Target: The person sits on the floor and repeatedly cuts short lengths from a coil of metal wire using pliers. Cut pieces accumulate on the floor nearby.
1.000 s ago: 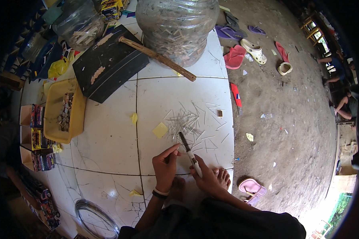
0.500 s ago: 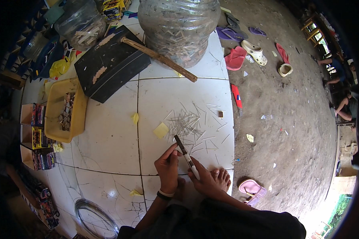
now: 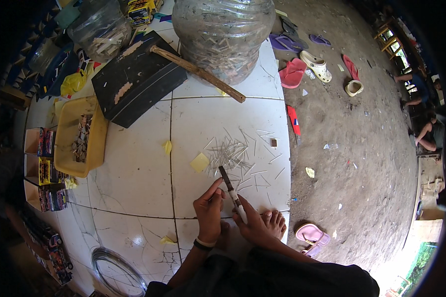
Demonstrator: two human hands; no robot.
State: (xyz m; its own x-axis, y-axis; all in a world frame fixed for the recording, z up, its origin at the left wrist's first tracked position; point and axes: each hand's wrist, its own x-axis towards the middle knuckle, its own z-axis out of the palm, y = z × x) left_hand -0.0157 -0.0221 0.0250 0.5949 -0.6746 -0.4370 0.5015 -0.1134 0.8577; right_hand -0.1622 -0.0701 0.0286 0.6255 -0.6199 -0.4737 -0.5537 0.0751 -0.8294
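Both hands (image 3: 230, 218) on a knife (image 3: 231, 190)

Daylight was soft and even over the white tiled floor (image 3: 134, 168), which shone with a mild glare near the wire coil (image 3: 116, 270); the dirt ground (image 3: 362, 163) on the right was bright, washing out at the near right corner; shadows were faint and short; the fisheye bent the tile joints and blackened the rim; the far right figures were small and blurred.
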